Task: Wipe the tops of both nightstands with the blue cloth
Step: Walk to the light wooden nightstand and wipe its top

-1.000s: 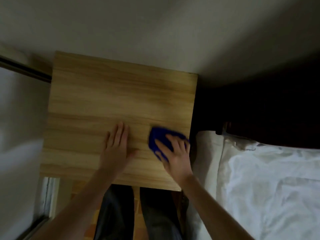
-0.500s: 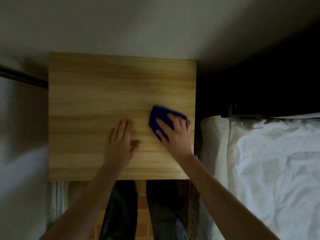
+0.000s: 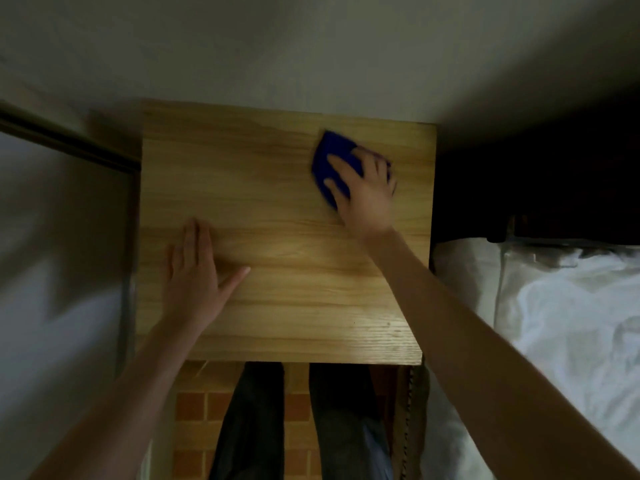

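One light wooden nightstand is seen from above in a dim room, set against a plain wall, with white bedding on the bed at its right and a dark-framed panel at its left. Brick-patterned floor and two dark trouser legs are visible below its near edge. One blue cloth is pressed flat near the far right corner under the right hand, fingers spread over it. The left hand is laid flat near the left edge, fingers together, thumb out.
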